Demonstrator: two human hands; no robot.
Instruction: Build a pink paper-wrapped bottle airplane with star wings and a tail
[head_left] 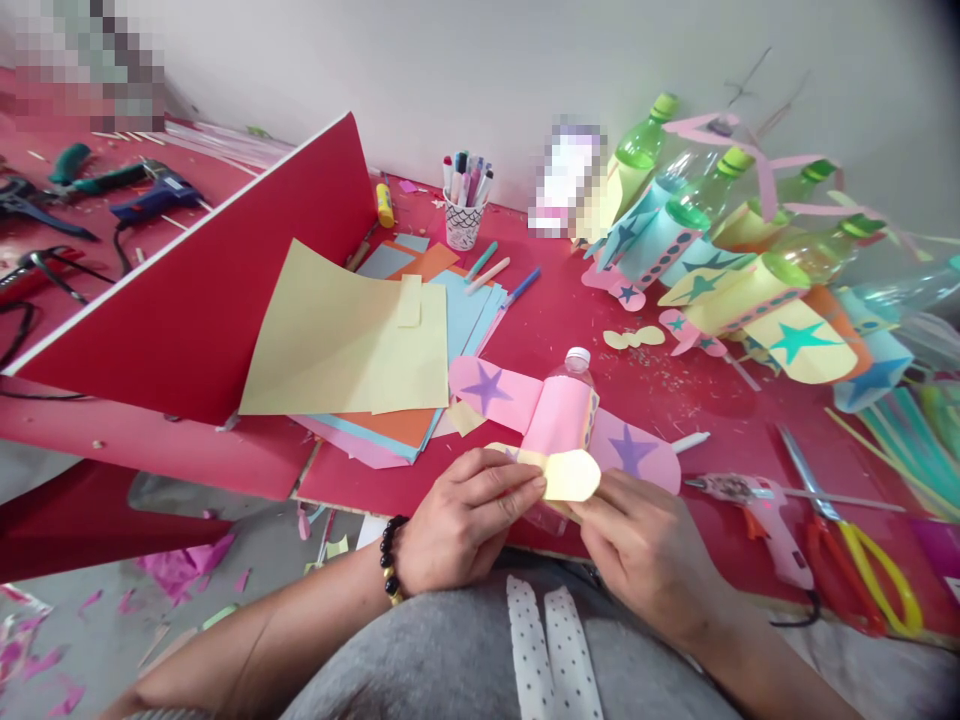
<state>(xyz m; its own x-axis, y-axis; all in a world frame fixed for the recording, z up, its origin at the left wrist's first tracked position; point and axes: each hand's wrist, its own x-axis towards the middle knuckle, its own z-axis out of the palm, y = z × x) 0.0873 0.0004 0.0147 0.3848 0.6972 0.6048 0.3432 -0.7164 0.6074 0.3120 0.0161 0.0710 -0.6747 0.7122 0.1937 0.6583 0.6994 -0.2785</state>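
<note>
My left hand (469, 512) and my right hand (637, 535) meet at the table's front edge, fingers closed on a small pale-yellow paper piece (573, 475) with a rounded end. Right behind it lies a clear plastic bottle (577, 362) with a white cap, wrapped in pink paper (559, 408) with a row of dark dots. A pink paper wing (495, 388) with a purple star sticks out to its left, and a matching wing (637, 450) to its right. The bottle's near end is mostly hidden by my hands and the yellow piece.
A stack of coloured paper (345, 345) lies left of the bottle beside a red upright board (225, 290). Markers fill a cup (463, 222) at the back. Decorated bottle planes (780, 290) crowd the right. A pink glue gun (772, 520) and scissors (855, 560) lie near my right hand.
</note>
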